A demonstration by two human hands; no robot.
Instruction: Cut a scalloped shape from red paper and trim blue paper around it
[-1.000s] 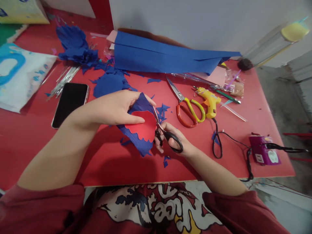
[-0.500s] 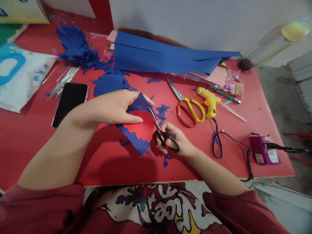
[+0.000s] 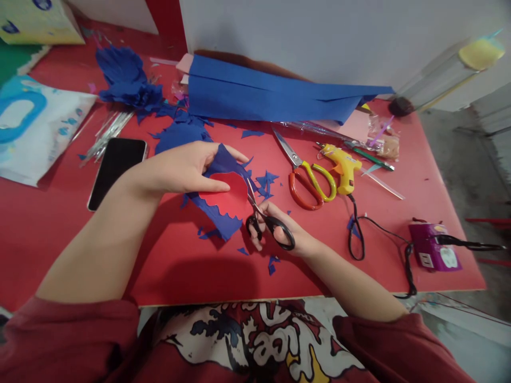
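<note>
My left hand (image 3: 195, 167) pinches a red scalloped paper template (image 3: 229, 198) flat against a piece of blue crepe paper (image 3: 225, 227), thumb on top and fingers behind. Blue paper sticks out above and below the template. In my right hand (image 3: 285, 229) is a pair of black-handled scissors (image 3: 275, 224), the thumb through one loop and fingers at the other. Their parted blades meet the right edge of the blue paper, beside the template. Small blue paper scraps (image 3: 266, 181) lie on the red table around both hands.
Beyond my hands lie larger red-and-yellow-handled scissors (image 3: 305, 181), a yellow glue gun (image 3: 342, 165) with its cord, and a folded blue paper sheet (image 3: 271, 96). At left are a black phone (image 3: 117, 170), a wipes pack (image 3: 43, 127) and blue paper petals (image 3: 123, 74). A purple box (image 3: 433, 246) sits right.
The template and blue paper have moved slightly up and left with my left hand. The scissor blades have opened wider at the paper's right edge, and a strip there hangs partly cut away.
</note>
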